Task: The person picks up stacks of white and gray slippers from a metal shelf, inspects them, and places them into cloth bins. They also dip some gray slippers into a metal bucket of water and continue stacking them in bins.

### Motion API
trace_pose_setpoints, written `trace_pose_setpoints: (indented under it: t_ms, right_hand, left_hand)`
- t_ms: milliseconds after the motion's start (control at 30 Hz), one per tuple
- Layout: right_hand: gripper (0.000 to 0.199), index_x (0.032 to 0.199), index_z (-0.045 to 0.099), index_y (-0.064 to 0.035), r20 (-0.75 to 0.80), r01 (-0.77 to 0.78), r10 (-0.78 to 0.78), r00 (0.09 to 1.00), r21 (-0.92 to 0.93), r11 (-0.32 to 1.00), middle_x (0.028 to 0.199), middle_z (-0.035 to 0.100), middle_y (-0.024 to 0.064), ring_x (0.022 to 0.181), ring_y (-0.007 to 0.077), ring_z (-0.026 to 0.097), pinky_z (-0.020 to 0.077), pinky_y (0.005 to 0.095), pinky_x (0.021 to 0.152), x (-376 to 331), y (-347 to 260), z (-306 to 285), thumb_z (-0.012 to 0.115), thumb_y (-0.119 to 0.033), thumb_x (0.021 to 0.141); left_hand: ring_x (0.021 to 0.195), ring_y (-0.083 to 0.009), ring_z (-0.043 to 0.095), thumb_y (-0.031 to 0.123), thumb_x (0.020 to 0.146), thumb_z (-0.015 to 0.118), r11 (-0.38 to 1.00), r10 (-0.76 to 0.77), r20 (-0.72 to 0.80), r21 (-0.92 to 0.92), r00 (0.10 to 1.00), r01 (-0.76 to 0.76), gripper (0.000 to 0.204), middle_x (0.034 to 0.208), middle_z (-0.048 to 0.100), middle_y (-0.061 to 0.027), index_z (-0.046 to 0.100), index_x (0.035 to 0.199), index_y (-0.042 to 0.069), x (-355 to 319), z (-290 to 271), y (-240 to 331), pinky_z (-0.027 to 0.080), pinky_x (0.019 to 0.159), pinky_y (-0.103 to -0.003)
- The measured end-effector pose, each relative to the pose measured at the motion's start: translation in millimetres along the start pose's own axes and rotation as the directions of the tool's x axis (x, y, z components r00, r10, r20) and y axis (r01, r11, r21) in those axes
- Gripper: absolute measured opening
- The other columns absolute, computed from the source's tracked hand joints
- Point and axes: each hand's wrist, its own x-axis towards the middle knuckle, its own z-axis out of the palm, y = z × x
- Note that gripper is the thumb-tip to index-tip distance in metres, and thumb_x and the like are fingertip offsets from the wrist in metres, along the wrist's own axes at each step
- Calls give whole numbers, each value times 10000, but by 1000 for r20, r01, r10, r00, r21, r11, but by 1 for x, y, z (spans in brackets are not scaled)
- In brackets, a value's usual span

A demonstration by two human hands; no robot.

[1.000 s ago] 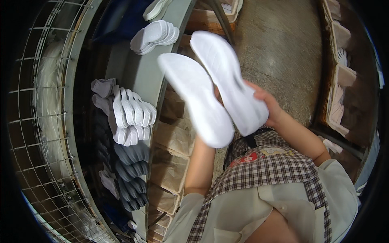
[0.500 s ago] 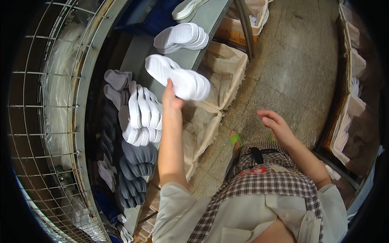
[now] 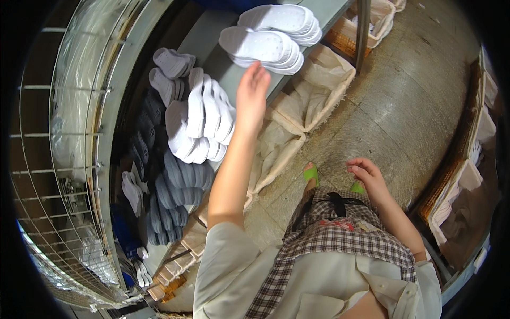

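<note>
My left hand (image 3: 253, 89) reaches over the grey table (image 3: 220, 72), its fingers stretched out and somewhat blurred. It holds nothing. Just beyond its fingertips lies a stack of white shoe soles (image 3: 260, 48), close to the table's right edge. A second stack of white soles (image 3: 279, 20) rests right behind that one. Left of my forearm, more white soles (image 3: 204, 109) stand on edge in a row, overlapping each other. Grey soles (image 3: 183, 181) are piled nearer to me. My right hand (image 3: 369, 175) hangs empty over the floor, its fingers loosely bent and apart.
Cloth-lined baskets (image 3: 319, 87) stand along the table's right side. Another lined basket (image 3: 366, 32) is at the far end, by a table leg. More lined baskets (image 3: 467, 175) line the right. A wire mesh guard (image 3: 64, 135) curves along the left.
My left hand has set its stack of white soles on the table in front of the other stack and let go. The view has shifted; my right hand remains empty.
</note>
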Motion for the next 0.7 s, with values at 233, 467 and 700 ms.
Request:
trace_pose_setpoints:
  t_ms: [233,467,700]
  right_hand:
    - [334,1169,496,-35,267,222,-190,945,-92,971,1091,570,62,1026,137,516,402,278,899,91,-22,72,565,-202,888]
    - [788,1389,242,-75,315,157,-88,945,-200,967,1354,340,180,1227,270,365,312,358,998,194,-78,217,530,-542,824]
    - [658,1297,400,-41,567,-123,129,813,-49,991,1210,531,124,1094,206,529,415,351,936,251,-108,301,451,-538,869]
  left_hand:
    - [962,-163,506,122,923,468,967,191,-676,253,712,-19,295,1075,525,-104,430,1188,-1,-170,-88,51,418,874,-316]
    - [1370,-290,102,576,910,301,897,-423,-652,-399,629,189,812,1465,106,-212,102,1396,-44,-183,-120,-12,81,1109,-407]
    - [1376,-294,78,615,903,203,876,-412,-614,-471,673,106,794,1482,109,-172,130,1413,11,-151,-139,-34,32,1101,-421]
